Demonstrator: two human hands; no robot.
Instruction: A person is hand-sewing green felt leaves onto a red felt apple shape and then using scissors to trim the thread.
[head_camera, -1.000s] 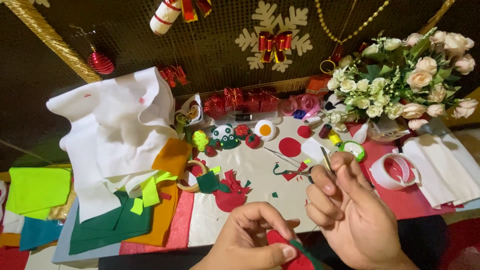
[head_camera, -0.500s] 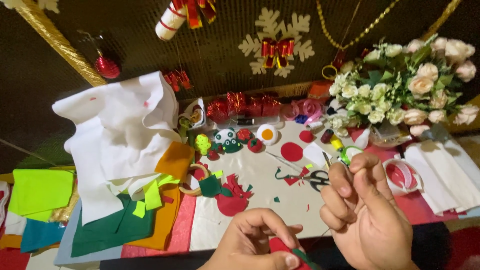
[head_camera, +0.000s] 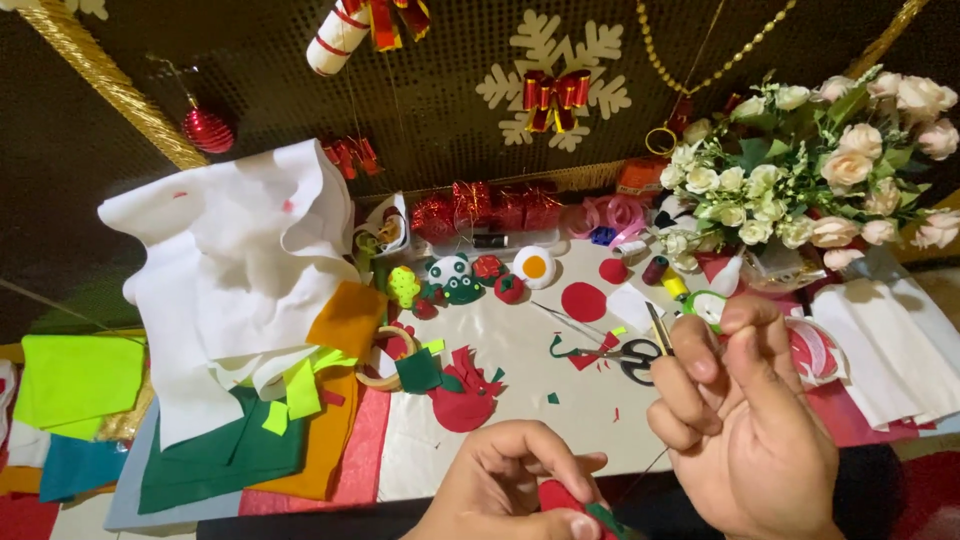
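From my head camera, the red felt piece (head_camera: 558, 496) sits at the bottom edge, low and left of my right hand (head_camera: 745, 425), pinched shut in my left hand (head_camera: 520, 490), which is nearer. My right hand's fingers (head_camera: 700, 365) close narrowly on a thin needle (head_camera: 659, 329) pointing up and away; a faint thread runs down toward the felt. Scissors (head_camera: 625, 355) lie beyond on the table (head_camera: 520, 400).

We see our right hand (head_camera: 745, 420) lifted higher and farther right than a second ago, its pinched fingertips (head_camera: 700, 335) drawing the needle (head_camera: 658, 327) up beside the scissors (head_camera: 630, 355). Our left hand (head_camera: 520, 490) has slid lower toward the frame's bottom edge, fingers curled tighter over the red felt piece (head_camera: 560, 497).
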